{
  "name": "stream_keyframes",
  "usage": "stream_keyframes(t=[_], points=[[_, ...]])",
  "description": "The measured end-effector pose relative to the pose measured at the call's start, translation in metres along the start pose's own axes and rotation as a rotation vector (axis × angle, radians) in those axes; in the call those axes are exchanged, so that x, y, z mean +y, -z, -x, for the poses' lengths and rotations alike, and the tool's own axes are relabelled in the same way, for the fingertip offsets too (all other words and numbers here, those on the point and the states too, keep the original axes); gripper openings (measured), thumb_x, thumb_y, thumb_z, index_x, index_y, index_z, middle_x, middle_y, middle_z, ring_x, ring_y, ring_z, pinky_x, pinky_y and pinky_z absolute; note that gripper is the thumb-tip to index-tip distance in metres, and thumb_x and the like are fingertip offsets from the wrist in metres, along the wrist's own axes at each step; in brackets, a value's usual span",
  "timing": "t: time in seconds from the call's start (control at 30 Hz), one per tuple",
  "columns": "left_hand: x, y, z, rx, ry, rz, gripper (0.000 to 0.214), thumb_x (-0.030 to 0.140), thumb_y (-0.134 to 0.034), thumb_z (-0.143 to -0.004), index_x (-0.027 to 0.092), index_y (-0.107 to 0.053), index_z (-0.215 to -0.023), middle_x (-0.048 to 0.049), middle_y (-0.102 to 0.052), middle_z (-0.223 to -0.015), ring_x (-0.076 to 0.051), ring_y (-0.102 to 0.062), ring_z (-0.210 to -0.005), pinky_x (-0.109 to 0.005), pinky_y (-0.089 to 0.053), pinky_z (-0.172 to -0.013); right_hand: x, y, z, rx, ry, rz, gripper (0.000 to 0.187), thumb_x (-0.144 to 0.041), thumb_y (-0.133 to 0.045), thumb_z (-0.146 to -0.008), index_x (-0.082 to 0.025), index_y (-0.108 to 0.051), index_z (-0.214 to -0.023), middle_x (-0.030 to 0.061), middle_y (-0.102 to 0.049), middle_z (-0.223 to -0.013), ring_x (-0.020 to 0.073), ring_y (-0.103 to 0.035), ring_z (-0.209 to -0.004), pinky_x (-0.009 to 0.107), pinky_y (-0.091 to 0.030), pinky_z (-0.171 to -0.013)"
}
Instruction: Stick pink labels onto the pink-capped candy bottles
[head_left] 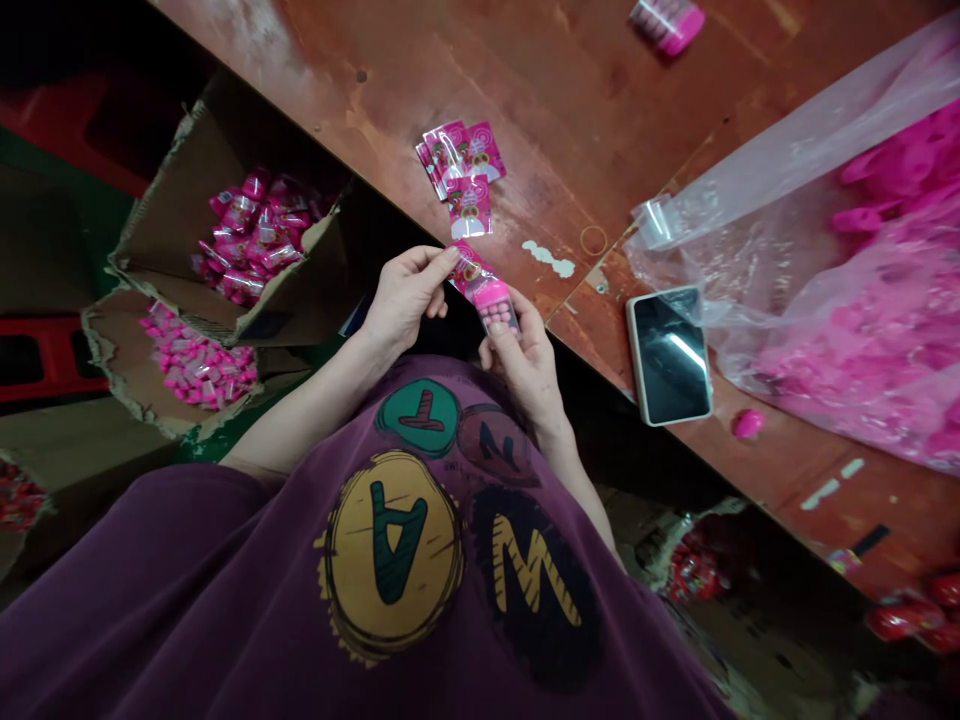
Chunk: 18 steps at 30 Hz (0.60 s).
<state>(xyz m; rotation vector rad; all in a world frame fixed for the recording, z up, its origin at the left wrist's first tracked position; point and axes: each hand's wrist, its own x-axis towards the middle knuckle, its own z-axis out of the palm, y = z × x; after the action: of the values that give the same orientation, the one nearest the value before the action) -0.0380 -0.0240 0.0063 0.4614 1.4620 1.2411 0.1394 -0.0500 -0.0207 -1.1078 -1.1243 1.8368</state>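
My left hand [405, 295] pinches the upper end of a small pink packet [469, 268] near the table edge. My right hand [525, 355] is closed around a little pink-capped container of round candies [496, 303], which sits at the packet's lower end. A few more pink packets [461, 170] lie loose on the brown table [570, 90] just beyond my hands.
Two cardboard boxes of pink packets [247, 235] [196, 365] stand at the left below the table. A phone [667, 352] lies face up at the right, beside a big clear bag of pink parts [862, 300]. A pink cap [748, 424] lies near the phone. Another pink item [667, 22] is at the far edge.
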Motion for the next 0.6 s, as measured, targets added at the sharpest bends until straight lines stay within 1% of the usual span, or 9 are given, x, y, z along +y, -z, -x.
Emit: stream_keyframes(t=[0.07, 0.17, 0.23, 0.27, 0.37, 0.4, 0.47, 0.53, 0.6], points=[[0.001, -0.003, 0.001, -0.007, 0.008, -0.037, 0.033, 0.037, -0.087, -0.089, 0.019, -0.063, -0.078, 0.0066, -0.06, -0.066, -0.001, -0.038, -0.039, -0.017, -0.04, -0.043, -0.002, 0.004, 0.002, -0.035, -0.031, 0.008, 0.067, -0.06, -0.069, -0.098, -0.033, -0.044, -0.153, -0.0045, -0.058, -0.077, 0.0106, -0.047, -0.053, 0.026, -0.039, -0.047], [0.004, -0.007, 0.002, -0.04, 0.019, -0.069, 0.031, 0.035, -0.086, -0.09, 0.019, -0.063, -0.079, 0.0064, -0.06, -0.065, -0.001, -0.038, -0.039, -0.017, -0.039, -0.043, -0.008, 0.01, 0.006, -0.128, -0.124, -0.031, 0.077, -0.06, -0.068, -0.099, -0.033, -0.035, -0.163, -0.0083, -0.052, -0.063, 0.0105, -0.036, -0.045, 0.024, -0.028, -0.04], [0.006, -0.009, 0.002, -0.065, 0.027, -0.073, 0.028, 0.034, -0.085, -0.092, 0.019, -0.064, -0.082, 0.0064, -0.06, -0.066, -0.001, -0.038, -0.039, -0.018, -0.039, -0.043, -0.01, 0.013, 0.007, -0.158, -0.139, -0.063, 0.078, -0.059, -0.068, -0.099, -0.032, -0.035, -0.164, -0.009, -0.051, -0.06, 0.01, -0.032, -0.043, 0.023, -0.022, -0.039], [0.006, -0.009, 0.002, -0.072, 0.028, -0.066, 0.025, 0.035, -0.083, -0.093, 0.02, -0.065, -0.085, 0.0063, -0.061, -0.067, -0.001, -0.038, -0.039, -0.018, -0.04, -0.043, -0.01, 0.013, 0.007, -0.155, -0.132, -0.073, 0.078, -0.059, -0.069, -0.098, -0.031, -0.036, -0.163, -0.0091, -0.05, -0.059, 0.01, -0.033, -0.044, 0.023, -0.022, -0.038], [0.008, -0.012, 0.005, -0.039, 0.024, -0.029, 0.021, 0.039, -0.08, -0.096, 0.023, -0.067, -0.1, 0.0064, -0.063, -0.073, -0.002, -0.04, -0.039, -0.02, -0.041, -0.044, -0.007, 0.013, 0.007, -0.097, -0.088, -0.063, 0.075, -0.06, -0.071, -0.096, -0.031, -0.041, -0.159, -0.0079, -0.051, -0.063, 0.0106, -0.041, -0.048, 0.023, -0.03, -0.041], [0.008, -0.012, 0.008, -0.014, 0.027, -0.022, 0.022, 0.041, -0.08, -0.096, 0.024, -0.066, -0.101, 0.0064, -0.064, -0.074, -0.003, -0.041, -0.039, -0.02, -0.041, -0.043, -0.004, 0.012, 0.006, -0.072, -0.068, -0.045, 0.075, -0.061, -0.071, -0.096, -0.032, -0.041, -0.158, -0.0069, -0.053, -0.066, 0.0107, -0.044, -0.049, 0.023, -0.034, -0.042], [0.007, -0.014, 0.015, 0.017, 0.056, -0.018, 0.029, 0.047, -0.082, -0.093, 0.024, -0.064, -0.097, 0.0058, -0.064, -0.075, -0.002, -0.041, -0.04, -0.02, -0.039, -0.042, 0.001, 0.012, 0.006, -0.03, -0.019, 0.006, 0.075, -0.064, -0.071, -0.095, -0.033, -0.042, -0.156, -0.0042, -0.058, -0.076, 0.0107, -0.048, -0.052, 0.026, -0.043, -0.047], [0.004, -0.016, 0.024, -0.024, 0.122, -0.005, 0.038, 0.052, -0.084, -0.09, 0.021, -0.061, -0.09, 0.0047, -0.064, -0.075, -0.002, -0.041, -0.04, -0.02, -0.037, -0.04, 0.005, 0.012, 0.006, -0.007, 0.03, 0.065, 0.073, -0.067, -0.068, -0.096, -0.034, -0.042, -0.156, -0.0014, -0.062, -0.087, 0.0106, -0.05, -0.054, 0.029, -0.049, -0.051], [0.001, -0.018, 0.03, -0.119, 0.219, 0.026, 0.043, 0.055, -0.084, -0.089, 0.019, -0.06, -0.086, 0.0042, -0.062, -0.072, -0.001, -0.04, -0.039, -0.02, -0.036, -0.04, 0.008, 0.011, 0.006, -0.004, 0.061, 0.117, 0.071, -0.069, -0.064, -0.098, -0.035, -0.041, -0.155, 0.0004, -0.063, -0.095, 0.0109, -0.051, -0.056, 0.031, -0.052, -0.054]])
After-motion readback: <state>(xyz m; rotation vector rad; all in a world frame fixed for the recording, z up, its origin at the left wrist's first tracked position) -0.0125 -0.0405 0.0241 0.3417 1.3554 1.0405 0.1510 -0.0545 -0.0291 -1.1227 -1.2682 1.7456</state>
